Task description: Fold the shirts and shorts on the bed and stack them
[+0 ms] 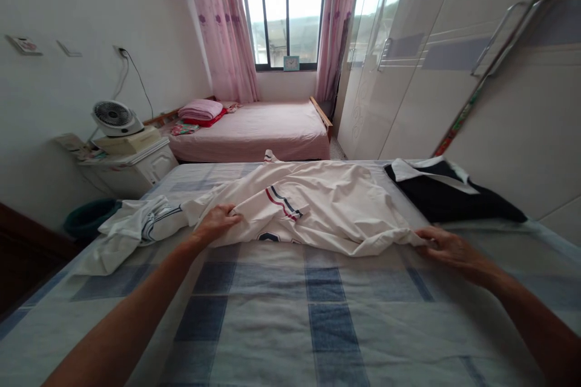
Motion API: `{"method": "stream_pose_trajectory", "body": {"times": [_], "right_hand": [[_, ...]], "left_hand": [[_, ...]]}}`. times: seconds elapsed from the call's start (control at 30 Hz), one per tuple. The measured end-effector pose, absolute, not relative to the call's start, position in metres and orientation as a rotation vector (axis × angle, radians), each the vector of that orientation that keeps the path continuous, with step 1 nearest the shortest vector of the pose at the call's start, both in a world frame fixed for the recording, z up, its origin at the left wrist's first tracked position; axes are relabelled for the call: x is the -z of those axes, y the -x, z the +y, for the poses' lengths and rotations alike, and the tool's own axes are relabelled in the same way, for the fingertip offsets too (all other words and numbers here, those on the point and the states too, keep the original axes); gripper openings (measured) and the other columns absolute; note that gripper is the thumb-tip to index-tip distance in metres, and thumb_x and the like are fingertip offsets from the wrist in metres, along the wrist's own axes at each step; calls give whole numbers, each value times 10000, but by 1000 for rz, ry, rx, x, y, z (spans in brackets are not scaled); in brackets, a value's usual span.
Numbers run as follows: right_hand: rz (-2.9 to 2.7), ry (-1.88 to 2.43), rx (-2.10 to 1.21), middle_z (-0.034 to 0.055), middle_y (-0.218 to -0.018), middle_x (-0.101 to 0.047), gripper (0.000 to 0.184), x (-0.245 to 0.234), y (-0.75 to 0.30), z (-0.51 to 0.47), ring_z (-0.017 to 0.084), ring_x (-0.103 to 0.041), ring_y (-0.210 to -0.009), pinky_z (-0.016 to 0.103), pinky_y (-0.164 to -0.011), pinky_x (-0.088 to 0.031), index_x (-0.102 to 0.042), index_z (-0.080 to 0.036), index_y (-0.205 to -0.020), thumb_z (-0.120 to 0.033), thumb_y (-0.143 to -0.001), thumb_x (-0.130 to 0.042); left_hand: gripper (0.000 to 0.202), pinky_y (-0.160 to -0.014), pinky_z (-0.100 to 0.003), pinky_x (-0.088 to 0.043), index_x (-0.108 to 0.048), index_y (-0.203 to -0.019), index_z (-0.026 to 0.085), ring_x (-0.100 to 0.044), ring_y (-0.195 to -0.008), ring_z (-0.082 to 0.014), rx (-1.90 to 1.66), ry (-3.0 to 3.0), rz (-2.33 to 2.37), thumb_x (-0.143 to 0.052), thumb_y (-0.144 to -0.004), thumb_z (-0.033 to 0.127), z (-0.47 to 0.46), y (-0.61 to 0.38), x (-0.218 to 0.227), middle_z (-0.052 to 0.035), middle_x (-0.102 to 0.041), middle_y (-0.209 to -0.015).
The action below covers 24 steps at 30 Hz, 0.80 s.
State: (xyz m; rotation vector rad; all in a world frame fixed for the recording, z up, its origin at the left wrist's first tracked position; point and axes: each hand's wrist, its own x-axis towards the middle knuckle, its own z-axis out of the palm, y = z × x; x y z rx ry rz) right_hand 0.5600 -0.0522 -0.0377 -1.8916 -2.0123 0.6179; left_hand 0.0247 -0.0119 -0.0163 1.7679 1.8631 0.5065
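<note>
A white shirt (336,193) with navy and red stripes on its short sleeve lies spread across the bed in front of me. My left hand (218,222) pinches the shirt near its left end, beside the striped sleeve. At the opposite end, my right hand (447,246) grips a gathered corner of the hem. Part of a dark printed mark shows at the shirt's near edge. Another white garment (152,221) with dark stripes lies crumpled at the left, close to my left hand. To the right rests a folded black garment (458,193) with a white collar.
The blue-and-white checked bed sheet (272,326) covers the bed under the clothes. A dark bin (91,217) stands by its left edge. Beyond are a white cabinet (140,166) with a fan (115,116), a pink bed (272,127), and a wardrobe (399,72) along the right.
</note>
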Motion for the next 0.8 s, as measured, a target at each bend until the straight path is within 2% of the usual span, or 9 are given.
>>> {"method": "stream_pose_trajectory", "body": {"times": [0.07, 0.13, 0.2, 0.3, 0.43, 0.5, 0.57, 0.67, 0.8], "right_hand": [[-1885, 1884, -598, 70, -1007, -666, 341, 34, -559, -56, 289, -614, -938, 384, -839, -464, -670, -241, -900, -495, -688, -587], [-1714, 1804, -657, 57, -1053, -655, 297, 28, -562, -61, 283, -617, -950, 376, -846, -470, -635, -253, -834, -485, -649, -634], [-1541, 1668, -758, 39, -1100, -646, 263, 21, -568, -67, 278, -599, -1032, 356, -892, -460, -598, -264, -765, -462, -615, -682], [-1409, 1532, -835, 29, -1044, -659, 229, 15, -582, -78, 268, -562, -1116, 345, -954, -427, -571, -280, -698, -434, -601, -710], [-1470, 1605, -780, 44, -990, -656, 222, 14, -599, -83, 269, -591, -1018, 372, -919, -443, -634, -328, -794, -425, -603, -693], [-1465, 1668, -725, 44, -986, -653, 285, 14, -601, -77, 260, -602, -934, 365, -842, -472, -656, -335, -853, -402, -579, -695], [-1398, 1697, -699, 39, -982, -651, 327, 13, -597, -64, 225, -601, -827, 328, -721, -489, -658, -325, -901, -385, -581, -688], [-1245, 1659, -651, 28, -917, -639, 375, 13, -581, -36, 152, -544, -674, 259, -577, -448, -631, -284, -998, -384, -637, -657], [-1076, 1688, -691, 76, -961, -635, 438, 26, -559, -3, 161, -567, -746, 245, -599, -449, -565, -197, -1098, -374, -703, -630]], "left_hand": [[453, -613, -263, -483, -686, -963, 150, -636, -697, -208, -687, -1578, 1632, -588, -717, 517, -24, -18, 4, -46, -704, -781], [504, -602, -249, -501, -668, -1049, 171, -640, -690, -193, -834, -1434, 1484, -637, -698, 533, -39, -8, -8, -36, -716, -825], [523, -624, -254, -524, -661, -1087, 188, -650, -721, -201, -940, -1363, 1433, -683, -679, 515, -56, 6, -16, -42, -724, -875], [516, -704, -286, -552, -672, -1099, 203, -665, -812, -242, -959, -1296, 1420, -717, -667, 481, -81, 29, -19, -52, -727, -939], [544, -842, -325, -537, -631, -1201, 253, -646, -971, -276, -824, -1277, 1435, -710, -698, 442, -103, 45, -17, -36, -703, -1073], [571, -882, -304, -519, -604, -1238, 292, -603, -1083, -275, -888, -1311, 1472, -708, -696, 441, -104, 45, -16, -17, -657, -1184], [609, -853, -267, -529, -550, -1289, 334, -582, -1125, -255, -1033, -1288, 1494, -693, -707, 439, -97, 41, -15, 1, -617, -1251], [668, -692, -224, -556, -434, -1373, 356, -652, -960, -199, -1232, -1127, 1537, -647, -741, 406, -73, 35, -7, -7, -621, -1236], [672, -635, -212, -535, -440, -1381, 270, -656, -901, -185, -1282, -1046, 1839, -636, -748, 377, -46, 35, 10, -71, -610, -1242]]}}
